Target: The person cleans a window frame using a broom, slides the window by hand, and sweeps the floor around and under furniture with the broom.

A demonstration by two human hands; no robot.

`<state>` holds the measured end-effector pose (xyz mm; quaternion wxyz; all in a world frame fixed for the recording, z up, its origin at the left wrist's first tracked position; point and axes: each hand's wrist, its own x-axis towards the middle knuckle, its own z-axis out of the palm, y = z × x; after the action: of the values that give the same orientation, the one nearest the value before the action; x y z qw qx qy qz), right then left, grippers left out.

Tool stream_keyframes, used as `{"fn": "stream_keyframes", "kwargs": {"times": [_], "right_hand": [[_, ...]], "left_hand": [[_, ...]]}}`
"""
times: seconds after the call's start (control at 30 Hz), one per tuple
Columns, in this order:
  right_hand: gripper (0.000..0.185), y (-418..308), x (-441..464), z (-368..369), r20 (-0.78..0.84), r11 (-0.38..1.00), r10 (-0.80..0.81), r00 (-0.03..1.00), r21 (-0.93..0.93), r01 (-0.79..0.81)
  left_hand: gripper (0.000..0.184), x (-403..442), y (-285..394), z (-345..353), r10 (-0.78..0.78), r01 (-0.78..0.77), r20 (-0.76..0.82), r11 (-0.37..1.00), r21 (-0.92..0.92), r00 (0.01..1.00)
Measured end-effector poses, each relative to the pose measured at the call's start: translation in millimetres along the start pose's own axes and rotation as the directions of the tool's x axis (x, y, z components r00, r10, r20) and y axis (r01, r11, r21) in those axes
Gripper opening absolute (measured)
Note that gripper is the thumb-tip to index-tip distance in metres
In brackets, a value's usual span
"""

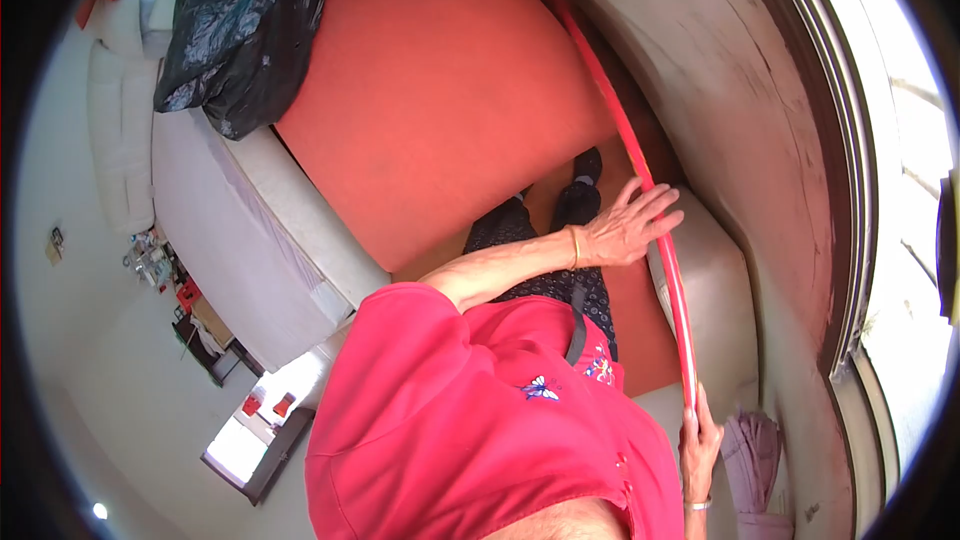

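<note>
A long red pole [610, 90] runs along the right side, from the top of the view down to my hands; its far end is out of sight. My right hand [702, 440], a band at its wrist, is closed around the near end of the pole. Farther up, my left hand [628, 228], with a yellow bangle at the wrist, reaches across my body. Its fingers are stretched out and apart, lying over the pole, with the thumb lifted on the other side. Beneath my left forearm are my patterned dark trousers [505, 230] and dark shoes [588, 165].
A broad orange-red flat surface [450, 90] lies ahead of my feet. A black plastic bag [245, 30] sits at its upper left, beside a pale sofa [250, 210]. A marked wall [740, 110] and a window [905, 190] bound the right. Folded pinkish cloth [752, 455] is near my right hand.
</note>
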<state>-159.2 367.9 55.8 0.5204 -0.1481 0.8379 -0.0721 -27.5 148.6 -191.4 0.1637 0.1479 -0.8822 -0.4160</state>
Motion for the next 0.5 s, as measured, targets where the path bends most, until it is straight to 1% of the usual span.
{"fn": "stream_keyframes", "kwargs": {"times": [0.03,0.07,0.1,0.13,0.17,0.2,0.23,0.27,0.3,0.33,0.4,0.43,0.47,0.5], "right_hand": [[0.038,-2.2,16.5,5.7,0.011,0.996,-0.078,0.997,-0.037,0.078],[0.039,-3.5,38.4,16.3,-0.011,0.981,-0.175,0.984,-0.087,0.174],[0.039,-9.2,60.7,24.6,-0.026,0.954,-0.273,0.962,-0.137,0.267],[0.038,-30.2,81.2,31.7,0.004,0.95,-0.248,0.969,-0.192,0.245],[0.038,-51.7,96.6,41.5,0.034,0.943,-0.221,0.975,-0.247,0.222],[0.038,-60.2,111.5,54.2,0.027,0.938,-0.266,0.964,-0.221,0.266],[0.038,-61.6,122.9,68.1,0.019,0.929,-0.315,0.949,-0.196,0.313],[0.037,-60.4,125.1,76.2,-0.011,0.944,-0.321,0.947,-0.088,0.319],[0.037,-59.1,123.9,72.0,-0.009,0.944,-0.32,0.947,-0.084,0.318],[0.037,-57.7,118.7,63.2,-0.019,0.939,-0.315,0.949,-0.15,0.309],[0.038,-49.2,106.3,43.1,-0.046,0.916,-0.316,0.948,-0.275,0.292],[0.039,-38.0,98.8,32.1,-0.065,0.917,-0.311,0.948,-0.284,0.281],[0.039,-30.5,87.3,19.6,-0.056,0.93,-0.237,0.97,-0.303,0.209],[0.037,-25.0,72.4,7.1,-0.074,0.934,-0.23,0.97,-0.296,0.199]], "left_hand": [[0.053,7.8,-8.7,5.0,0.013,-0.013,0.006,0.998,0.063,1.0],[0.042,15.2,-20.2,7.8,0.023,-0.025,0.011,0.991,0.129,1.0],[0.022,22.7,-34.3,8.5,-0.039,0.039,-0.004,0.989,0.141,0.999],[0.013,26.4,-54.0,7.4,-0.069,0.074,-0.03,0.976,0.206,0.997],[0.012,25.7,-78.9,5.6,-0.13,0.135,-0.037,0.964,0.228,0.991],[0.009,24.2,-105.2,0.4,-0.127,0.115,0.025,0.955,0.275,0.992],[0.005,22.5,-129.0,2.5,-0.117,0.103,0.023,0.938,0.331,0.993],[0.007,27.4,-136.6,-2.6,-0.116,0.067,0.123,0.937,0.343,0.986],[0.009,30.6,-139.9,-4.6,-0.114,0.029,0.223,0.936,0.351,0.968],[0.009,33.1,-132.8,-0.9,-0.115,0.029,0.229,0.936,0.351,0.967],[0.009,40.0,-105.8,17.6,-0.139,0.027,0.235,0.905,0.424,0.962],[0.01,42.9,-92.7,34.1,-0.138,0.008,0.24,0.881,0.474,0.961],[0.009,46.3,-74.8,45.2,-0.101,-0.017,0.235,0.892,0.451,0.967],[0.009,46.6,-56.4,60.9,-0.055,-0.026,0.191,0.919,0.395,0.98]]}}
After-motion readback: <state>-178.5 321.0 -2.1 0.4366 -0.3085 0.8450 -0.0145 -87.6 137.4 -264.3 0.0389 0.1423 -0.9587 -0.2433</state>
